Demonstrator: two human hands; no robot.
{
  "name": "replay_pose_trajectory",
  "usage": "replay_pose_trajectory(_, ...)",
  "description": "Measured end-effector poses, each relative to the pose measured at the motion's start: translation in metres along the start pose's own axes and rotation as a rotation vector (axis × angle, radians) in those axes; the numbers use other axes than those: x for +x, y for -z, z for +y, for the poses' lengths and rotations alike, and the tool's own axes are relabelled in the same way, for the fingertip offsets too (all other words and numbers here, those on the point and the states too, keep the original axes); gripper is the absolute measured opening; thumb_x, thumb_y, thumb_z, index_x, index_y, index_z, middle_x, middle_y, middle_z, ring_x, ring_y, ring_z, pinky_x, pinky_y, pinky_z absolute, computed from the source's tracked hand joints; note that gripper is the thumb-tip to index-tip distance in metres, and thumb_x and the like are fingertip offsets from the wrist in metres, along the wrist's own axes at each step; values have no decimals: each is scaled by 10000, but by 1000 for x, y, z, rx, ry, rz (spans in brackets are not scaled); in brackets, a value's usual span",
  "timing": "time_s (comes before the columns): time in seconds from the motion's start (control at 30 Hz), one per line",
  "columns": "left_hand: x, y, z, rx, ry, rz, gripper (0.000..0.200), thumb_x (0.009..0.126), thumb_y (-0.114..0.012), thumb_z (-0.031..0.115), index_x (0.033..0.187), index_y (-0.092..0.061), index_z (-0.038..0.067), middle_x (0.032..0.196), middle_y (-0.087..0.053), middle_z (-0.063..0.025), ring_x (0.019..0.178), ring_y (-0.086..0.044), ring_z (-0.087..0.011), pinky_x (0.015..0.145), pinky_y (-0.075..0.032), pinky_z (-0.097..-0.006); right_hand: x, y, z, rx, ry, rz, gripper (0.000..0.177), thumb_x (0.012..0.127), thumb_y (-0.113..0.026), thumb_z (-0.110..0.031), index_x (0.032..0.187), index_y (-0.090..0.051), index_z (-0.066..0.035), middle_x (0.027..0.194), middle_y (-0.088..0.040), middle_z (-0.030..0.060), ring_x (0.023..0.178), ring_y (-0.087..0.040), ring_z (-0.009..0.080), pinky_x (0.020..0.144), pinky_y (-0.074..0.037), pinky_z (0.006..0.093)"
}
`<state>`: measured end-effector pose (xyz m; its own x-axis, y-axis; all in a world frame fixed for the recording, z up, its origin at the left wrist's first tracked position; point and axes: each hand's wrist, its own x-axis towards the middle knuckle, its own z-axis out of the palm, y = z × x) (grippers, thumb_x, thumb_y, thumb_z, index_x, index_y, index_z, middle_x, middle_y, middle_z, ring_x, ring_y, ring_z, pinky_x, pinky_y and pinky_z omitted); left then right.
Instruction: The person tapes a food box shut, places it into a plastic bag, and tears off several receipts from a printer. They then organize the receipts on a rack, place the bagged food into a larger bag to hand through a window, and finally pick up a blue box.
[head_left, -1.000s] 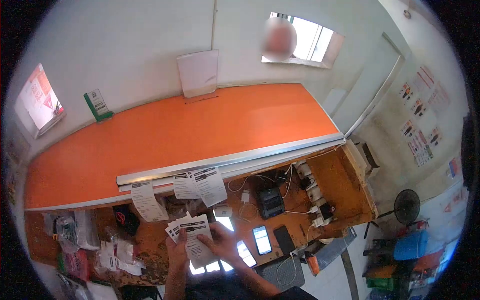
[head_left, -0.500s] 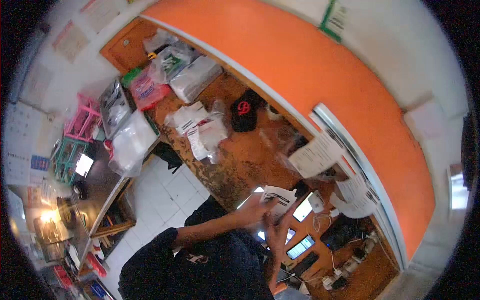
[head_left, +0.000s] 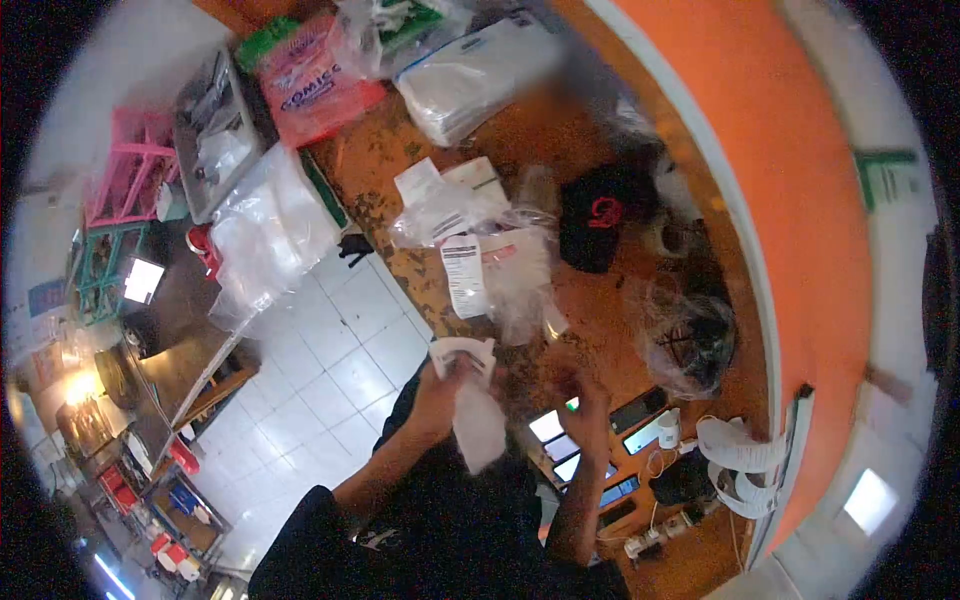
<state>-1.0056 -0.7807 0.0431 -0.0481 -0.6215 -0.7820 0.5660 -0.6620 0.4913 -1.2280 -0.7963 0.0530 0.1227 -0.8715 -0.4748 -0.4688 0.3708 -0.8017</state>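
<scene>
My left hand (head_left: 436, 398) is closed on a white paper receipt (head_left: 480, 428), which curls over at the top and hangs down in front of my dark shirt. To the right, my right hand (head_left: 588, 398) is apart from the receipt, over the table beside several lit phones (head_left: 547, 427); motion smears its fingers. Ahead of my hands, printed slips (head_left: 463, 275) lie on clear plastic-wrapped packets (head_left: 515, 265) on the worn brown table (head_left: 400, 290).
A black cap (head_left: 590, 225) with a red letter sits beyond the packets. Plastic bags (head_left: 315, 85) lie at the far end. On the right are a bundle in clear plastic (head_left: 690, 340), hanging receipts (head_left: 740, 450) and charging cables. An orange partition (head_left: 730, 120) borders the table.
My hands have separated: the left moved left with the receipt, while the right came away from it to the right. The head view has shifted, bringing the table's far end closer.
</scene>
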Motion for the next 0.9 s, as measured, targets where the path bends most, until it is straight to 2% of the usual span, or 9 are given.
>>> replay_pose_trajectory(0.07, 20, 44, -3, -77, -14, 93, 378, 984, -520, 274, 1250, -473, 9, 1124, -615, -183, 893, -661, -288, 688, -573, -405, 49, -18, -16, 42, 40, -79, 345, 849, -628, -61, 1191, -599, -24, 1080, -669, 153, 962, -664, 283, 835, -529, 359)
replay_pose_trajectory(0.2, 24, 63, 36, -91, -18, 171, 371, 983, -526, 264, 1259, -481, 19, 1003, -640, -158, 818, -650, -282, 684, -578, -400, 153, -84, -41, -137, 414, -291, 433, 828, -577, -20, 1261, -557, -37, 1243, -587, 210, 1123, -575, 398, 986, -453, 410)
replay_pose_trajectory(0.27, 24, 59, 52, -130, -82, 121, 404, 982, -529, 271, 1285, -466, 12, 959, -652, -149, 810, -640, -258, 693, -558, -389, 197, -106, -54, -371, 596, -237, 562, 816, -582, -9, 1362, -458, -53, 1364, -488, 219, 1161, -545, 412, 976, -458, 425)
replay_pose_trajectory(0.33, 26, 69, 53, -134, -102, 75, 415, 984, -525, 271, 1293, -464, 1, 964, -663, -155, 782, -631, -240, 708, -537, -385, 239, -115, -62, -342, 663, -168, 692, 806, -600, -19, 1442, -332, -73, 1394, -448, 223, 1130, -559, 416, 952, -469, 440)
replay_pose_trajectory(0.57, 22, 66, 55, -133, -76, 113, 429, 998, -491, 286, 1314, -454, -2, 975, -657, -162, 765, -622, -241, 685, -522, -376, 286, -114, -72, -248, 360, 102, 734, 783, -695, -103, 1413, -324, -31, 1146, -616, 216, 997, -620, 384, 870, -489, 465)
replay_pose_trajectory(0.67, 24, 68, 51, -150, -102, 101, 443, 991, -507, 285, 1329, -448, 4, 983, -657, -156, 739, -617, -220, 662, -523, -360, 290, -117, -75, -520, 79, 64, 485, 736, -742, -175, 1148, -570, 15, 1067, -642, 218, 960, -624, 376, 842, -487, 470)
replay_pose_trajectory(0.7, 24, 71, 50, -141, -113, 91, 443, 991, -507, 285, 1329, -448, 4, 983, -657, -156, 739, -617, -220, 662, -523, -360, 296, -123, -67, -513, 87, 78, 485, 736, -742, -175, 1148, -570, 15, 1067, -642, 218, 960, -624, 376, 842, -487, 470)
replay_pose_trajectory(0.77, 29, 82, 54, -183, -184, 85, 435, 972, -553, 265, 1315, -473, 10, 960, -654, -129, 708, -606, -181, 625, -514, -321, 314, -136, -43, -472, 441, 341, 285, 768, -717, -207, 908, -657, 33, 870, -641, 260, 848, -628, 428, 767, -483, 497)
replay_pose_trajectory(0.9, 55, 143, 70, -42, -396, 282, 283, 913, -644, 190, 1139, -565, 40, 845, -600, -69, 643, -560, -139, 566, -481, -295, 295, -113, -50, -304, 645, 280, 190, 753, -687, -135, 888, -668, -2, 834, -620, 255, 820, -610, 422, 768, -470, 479)
